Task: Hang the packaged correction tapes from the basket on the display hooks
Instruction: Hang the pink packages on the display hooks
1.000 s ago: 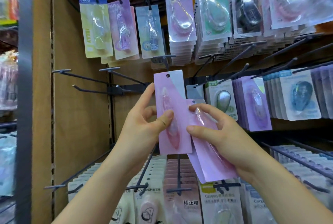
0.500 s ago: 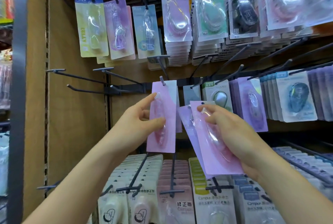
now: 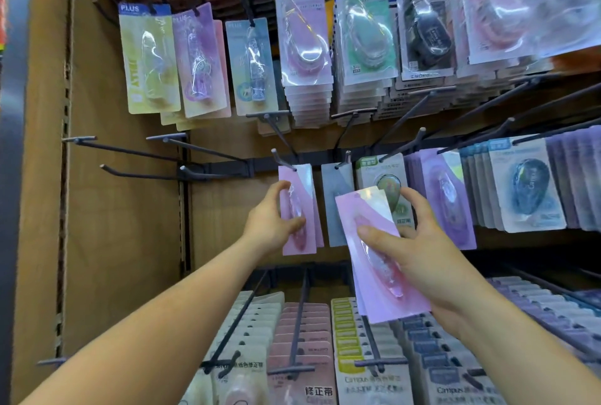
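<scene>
Nearest, rows of boxed tapes (image 3: 302, 339) fill the lower hooks. Above them the right hand (image 3: 432, 255) grips a small stack of pink correction tape packs (image 3: 383, 271), thumb across the blister, the stack tilted with its top leaning left. Farther and to the left, the left hand (image 3: 270, 225) pinches the blister of another pink pack (image 3: 304, 189), whose top hole sits on a display hook (image 3: 284, 160). A grey pack (image 3: 336, 196) hangs just right of it. Farthest up, a yellow pack (image 3: 149, 59) hangs in the top row.
</scene>
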`<state>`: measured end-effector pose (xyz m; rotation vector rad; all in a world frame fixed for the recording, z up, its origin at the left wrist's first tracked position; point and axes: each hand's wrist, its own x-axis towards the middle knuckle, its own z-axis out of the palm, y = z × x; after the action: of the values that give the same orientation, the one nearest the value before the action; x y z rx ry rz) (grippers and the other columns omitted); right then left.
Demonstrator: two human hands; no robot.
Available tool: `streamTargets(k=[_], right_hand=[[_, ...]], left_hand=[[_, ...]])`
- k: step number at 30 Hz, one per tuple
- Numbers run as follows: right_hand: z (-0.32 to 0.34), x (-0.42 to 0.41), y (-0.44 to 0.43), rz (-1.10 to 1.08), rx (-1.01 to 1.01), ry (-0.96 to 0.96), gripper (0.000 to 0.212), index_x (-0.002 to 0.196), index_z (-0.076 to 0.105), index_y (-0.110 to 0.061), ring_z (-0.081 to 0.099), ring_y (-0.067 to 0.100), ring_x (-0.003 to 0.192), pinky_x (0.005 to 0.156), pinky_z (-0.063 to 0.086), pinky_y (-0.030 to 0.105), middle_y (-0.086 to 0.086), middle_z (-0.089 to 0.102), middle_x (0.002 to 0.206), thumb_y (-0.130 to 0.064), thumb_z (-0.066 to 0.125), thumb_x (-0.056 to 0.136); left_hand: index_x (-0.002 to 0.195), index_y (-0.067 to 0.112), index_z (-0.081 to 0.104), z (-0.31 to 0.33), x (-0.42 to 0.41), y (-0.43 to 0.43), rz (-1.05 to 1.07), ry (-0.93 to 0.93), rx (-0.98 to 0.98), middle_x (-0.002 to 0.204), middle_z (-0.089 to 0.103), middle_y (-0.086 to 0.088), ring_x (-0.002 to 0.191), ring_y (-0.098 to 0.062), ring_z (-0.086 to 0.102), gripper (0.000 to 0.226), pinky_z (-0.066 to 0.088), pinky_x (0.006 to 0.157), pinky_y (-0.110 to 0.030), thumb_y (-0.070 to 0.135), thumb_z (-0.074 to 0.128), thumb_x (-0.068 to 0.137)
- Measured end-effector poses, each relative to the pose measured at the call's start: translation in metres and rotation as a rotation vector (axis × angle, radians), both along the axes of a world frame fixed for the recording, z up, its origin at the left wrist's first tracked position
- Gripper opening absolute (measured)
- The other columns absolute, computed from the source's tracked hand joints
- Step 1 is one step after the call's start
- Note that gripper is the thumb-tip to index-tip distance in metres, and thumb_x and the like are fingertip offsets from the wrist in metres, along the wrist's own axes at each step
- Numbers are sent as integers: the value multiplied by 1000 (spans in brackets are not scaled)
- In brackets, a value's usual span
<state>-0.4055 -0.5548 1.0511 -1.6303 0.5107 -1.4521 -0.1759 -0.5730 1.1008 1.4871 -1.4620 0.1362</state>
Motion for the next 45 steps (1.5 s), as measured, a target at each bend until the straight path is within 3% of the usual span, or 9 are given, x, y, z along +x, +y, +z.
streamTargets(k=[10,12,16,23,28,32,35,40,45], right_hand=[[-2,-3,-1,29,11,31,61,119,55,-34,73,18,92,83,59,41,-6,74,106,-30,88,67],[-2,-1,0,32,-2,15,67,120,51,-35,72,17,96,86,58,42,-6,73,109,-30,89,65],[-1,5,10,15,-62,14,96,131,44,-37,70,13,101,90,56,38,-6,72,115,-45,93,48],[2,-4,18,279,0,13,87,141,43,-35,70,24,107,98,52,49,1,72,119,-28,82,64],[3,-12,20,312,20,-21,52,138,50,-30,72,23,102,82,59,37,4,74,115,-8,60,92],[3,-10,27,84,-112,6,36,112,59,-34,67,-8,68,57,49,5,-18,75,77,-3,58,95],[0,-12,32,-159,-284,57,37,111,53,-41,43,3,44,44,34,8,-18,52,47,-8,52,95],[-4,-2,39,-345,-494,230,34,97,65,-48,55,-3,91,72,37,1,-17,62,97,-18,49,95],[-3,17,46,-223,-359,308,28,82,75,-39,57,-2,96,80,39,3,-6,64,104,-24,55,96]], left_hand=[[140,27,37,-6,-27,22,236,-235,28,127,51,-13,111,-32,58,58,47,92,-41,38,65,91],[118,23,56,-7,-44,49,5,-28,31,105,63,-9,87,-21,64,27,52,78,-37,39,56,96],[103,18,61,-21,-73,85,-503,356,183,83,71,0,69,-13,68,29,53,59,-27,45,55,94],[111,5,60,-27,-69,93,-583,520,42,101,74,-15,80,-28,73,33,62,69,-34,31,63,92],[111,9,57,-30,-61,99,-636,605,9,92,76,-10,73,-25,73,22,59,62,-36,25,59,96],[123,16,55,-36,-51,109,-676,563,-87,96,76,-10,79,-23,74,29,58,62,-35,18,58,94],[132,28,51,-35,-40,121,-654,446,-219,99,76,-11,86,-24,73,42,59,65,-34,18,56,92],[137,37,47,-27,-30,132,-598,356,-284,98,76,-10,84,-23,73,51,61,68,-37,19,57,90],[137,34,47,-22,-36,127,-569,355,-262,97,75,-14,83,-28,72,47,59,72,-48,13,55,96]])
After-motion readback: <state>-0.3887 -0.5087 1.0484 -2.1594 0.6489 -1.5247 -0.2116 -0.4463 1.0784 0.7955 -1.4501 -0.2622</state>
